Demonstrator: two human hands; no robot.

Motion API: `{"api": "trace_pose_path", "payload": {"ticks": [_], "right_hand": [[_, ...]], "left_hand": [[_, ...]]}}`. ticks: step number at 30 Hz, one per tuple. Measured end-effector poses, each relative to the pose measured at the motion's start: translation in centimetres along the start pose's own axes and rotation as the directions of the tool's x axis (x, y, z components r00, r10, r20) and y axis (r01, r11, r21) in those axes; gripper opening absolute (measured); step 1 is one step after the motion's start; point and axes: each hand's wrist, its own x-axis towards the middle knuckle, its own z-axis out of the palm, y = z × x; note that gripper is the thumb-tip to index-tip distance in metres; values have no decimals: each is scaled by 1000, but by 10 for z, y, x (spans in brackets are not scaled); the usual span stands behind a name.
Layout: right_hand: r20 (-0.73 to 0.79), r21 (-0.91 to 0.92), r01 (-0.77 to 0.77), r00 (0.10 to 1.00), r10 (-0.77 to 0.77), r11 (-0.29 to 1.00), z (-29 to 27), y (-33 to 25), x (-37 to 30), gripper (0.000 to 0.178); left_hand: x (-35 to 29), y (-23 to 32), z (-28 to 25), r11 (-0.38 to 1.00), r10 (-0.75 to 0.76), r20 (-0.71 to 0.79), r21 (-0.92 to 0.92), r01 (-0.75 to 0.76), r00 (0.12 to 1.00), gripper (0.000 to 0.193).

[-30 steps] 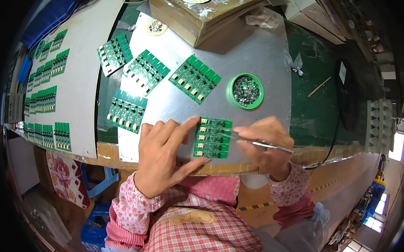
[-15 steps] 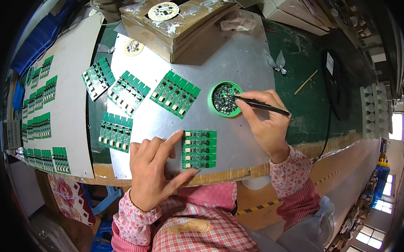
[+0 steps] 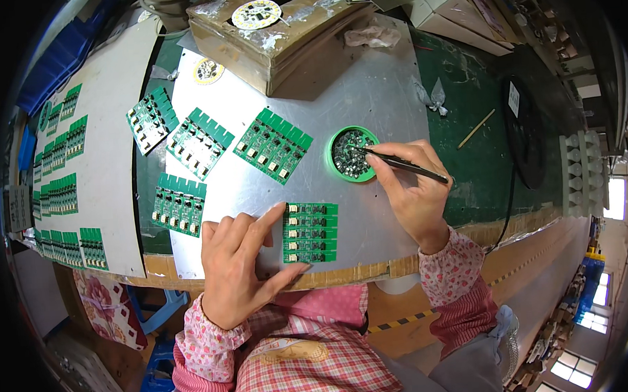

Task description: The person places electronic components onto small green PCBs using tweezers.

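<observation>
A green circuit board panel point(image 3: 310, 232) lies flat near the table's front edge, bearing rows of small white and black parts. My left hand point(image 3: 234, 269) rests at its left side, index fingertip on the upper left corner and thumb at the lower left, bracing it between them. My right hand point(image 3: 419, 195) pinches a pair of black tweezers point(image 3: 422, 169). Their tips reach into a round green dish point(image 3: 329, 160) full of small dark and silvery components point(image 3: 348, 165). Whether the tips grip a component is too small to tell.
Several similar panels, one a tilted board point(image 3: 273, 146), lie on the metal sheet point(image 3: 386, 74). More stand in rows on a pale board point(image 3: 118, 134) at left. A cardboard box point(image 3: 252, 55) sits at the back. A thin stick point(image 3: 476, 129) and black reel point(image 3: 525, 131) are at right.
The tweezers have shifted very slightly in the dish. My left hand and the panel under it stay where they were.
</observation>
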Motion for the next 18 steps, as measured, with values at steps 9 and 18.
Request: {"api": "trace_pose_path", "payload": {"ticks": [9, 18], "right_hand": [[-8, -81, 87, 996, -88, 993, -25, -18, -16, 28], [209, -104, 202, 962, -177, 974, -33, -25, -48, 29]], "left_hand": [[0, -1, 1, 1000, 2, -5, -2, -2, 1000, 78], [0, 0, 5, 1000, -1, -42, 1, 1, 999, 80]]}}
